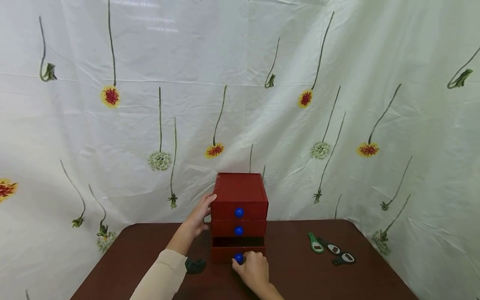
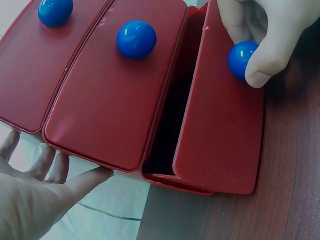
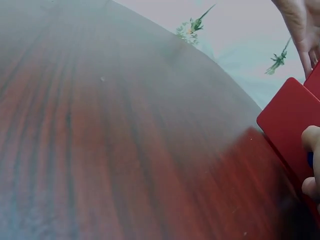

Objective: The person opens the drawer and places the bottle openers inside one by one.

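Note:
A small red chest of drawers (image 1: 240,187) stands on the table, with three drawers stacked and a round blue knob on each front. Its bottom drawer (image 1: 223,255) is pulled partly out, and a dark gap shows behind the front. My right hand (image 1: 255,268) pinches the bottom blue knob (image 2: 241,59) between thumb and fingers. On the chest's left side rests my left hand (image 1: 197,216), fingers spread along the wall, as the left wrist view shows. The middle knob (image 2: 136,39) and the top knob (image 2: 55,12) are untouched.
Several bottle openers lie on the brown table (image 1: 300,275) at the right: a green one (image 1: 316,243) and dark ones (image 1: 344,258). A dark, rounded object (image 1: 196,266) shows beside the left sleeve. Behind the table hangs a white curtain (image 1: 262,116) with printed flowers.

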{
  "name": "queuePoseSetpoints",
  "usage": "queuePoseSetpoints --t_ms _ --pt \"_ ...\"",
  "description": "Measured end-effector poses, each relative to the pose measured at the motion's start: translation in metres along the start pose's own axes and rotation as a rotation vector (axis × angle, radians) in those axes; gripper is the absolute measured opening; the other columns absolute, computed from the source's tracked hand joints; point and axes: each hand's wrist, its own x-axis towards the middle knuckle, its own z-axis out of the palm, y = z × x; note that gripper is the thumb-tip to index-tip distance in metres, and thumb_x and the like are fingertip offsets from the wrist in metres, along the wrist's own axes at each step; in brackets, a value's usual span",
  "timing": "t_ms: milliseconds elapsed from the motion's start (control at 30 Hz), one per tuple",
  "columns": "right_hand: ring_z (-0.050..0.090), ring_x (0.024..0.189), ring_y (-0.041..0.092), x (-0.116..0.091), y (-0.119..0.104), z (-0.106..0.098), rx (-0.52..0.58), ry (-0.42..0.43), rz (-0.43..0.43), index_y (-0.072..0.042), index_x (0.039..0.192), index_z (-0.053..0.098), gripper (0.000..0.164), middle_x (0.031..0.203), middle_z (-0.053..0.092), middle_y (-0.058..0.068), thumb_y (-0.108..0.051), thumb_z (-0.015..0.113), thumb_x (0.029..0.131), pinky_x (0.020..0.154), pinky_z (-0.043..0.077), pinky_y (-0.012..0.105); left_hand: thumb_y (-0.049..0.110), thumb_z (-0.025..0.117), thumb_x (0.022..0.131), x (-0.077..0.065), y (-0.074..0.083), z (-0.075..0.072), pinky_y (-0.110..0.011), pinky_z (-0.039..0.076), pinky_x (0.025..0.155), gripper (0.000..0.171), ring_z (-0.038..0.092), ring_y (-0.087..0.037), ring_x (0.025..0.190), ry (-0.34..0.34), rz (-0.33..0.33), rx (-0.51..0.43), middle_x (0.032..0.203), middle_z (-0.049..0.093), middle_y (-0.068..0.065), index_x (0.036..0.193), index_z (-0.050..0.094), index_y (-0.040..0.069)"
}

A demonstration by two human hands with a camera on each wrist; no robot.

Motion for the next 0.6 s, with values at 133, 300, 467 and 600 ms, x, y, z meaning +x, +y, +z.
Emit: queuePoseSetpoints --t_ms 133,300,467,600 --pt "0.016 0.042 -0.005 -0.005 -0.001 -0.002 -0.011 -0.013 -0.002 -0.026 0.052 0.033 0.063 0.050 0.016 -0.019 -0.037 0.088 0.081 0.039 0.017 0.015 0.058 0.052 0.103 -0.001 -0.002 -0.001 -0.087 0.022 0.097 0.081 0.011 -0.050 0.151 -0.006 -0.005 0.000 0.167 0.013 -0.021 0.165 0.017 0.017" --pt "0.016 0.042 -0.004 -0.009 -0.003 -0.005 -0.018 -0.031 0.001 -0.026 0.053 0.033 0.063 0.050 0.016 -0.019 -0.037 0.088 0.081 0.039 0.017 0.015 0.058 0.054 0.103 0.001 -0.006 -0.003 -0.086 0.021 0.098 0.081 0.010 -0.049 0.151 0.000 -0.016 -0.014 0.166 0.014 -0.020 0.164 0.018 0.018" --pt "0.017 0.041 -0.005 -0.011 -0.004 -0.008 -0.015 -0.027 -0.015 -0.026 0.052 0.033 0.062 0.049 0.018 -0.019 -0.037 0.088 0.081 0.039 0.019 0.015 0.057 0.054 0.102 0.004 -0.002 -0.002 -0.087 0.019 0.098 0.081 0.010 -0.049 0.151 0.002 -0.015 -0.026 0.166 0.015 -0.020 0.164 0.019 0.017" --pt "0.020 0.041 -0.005 -0.013 -0.004 -0.011 -0.017 -0.045 -0.010 -0.025 0.052 0.035 0.061 0.049 0.020 -0.019 -0.038 0.087 0.081 0.039 0.023 0.017 0.054 0.054 0.104 0.003 -0.002 0.000 -0.087 0.020 0.098 0.077 0.013 -0.049 0.151 0.014 -0.006 -0.034 0.166 0.016 -0.019 0.163 0.021 0.017"
